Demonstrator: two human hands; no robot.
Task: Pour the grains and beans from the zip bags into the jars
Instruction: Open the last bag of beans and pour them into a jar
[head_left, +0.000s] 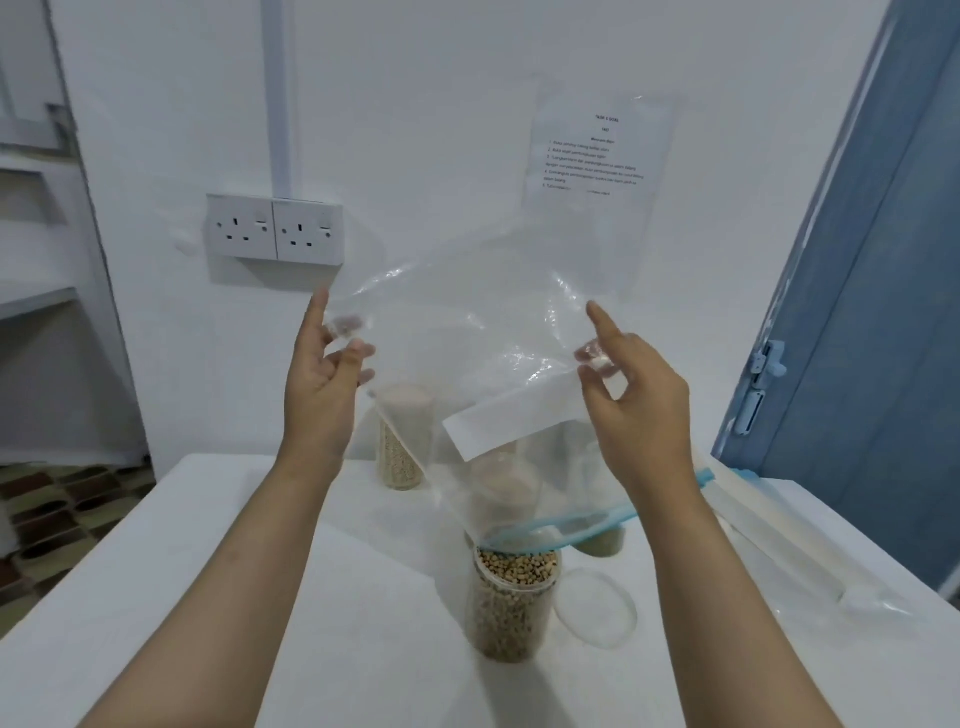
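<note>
I hold a clear zip bag upside down above the table, its blue zip mouth hanging over an open jar full of brown beans. The bag looks empty. My left hand pinches the bag's upper left corner, and my right hand pinches its upper right corner. The jar's clear lid lies on the table just right of it. A jar of pale grains with a lid stands behind. Another jar is partly hidden by the bag.
The white table stands against a white wall with a double socket and a printed sheet. More zip bags lie on the table's right side. A blue door is at right.
</note>
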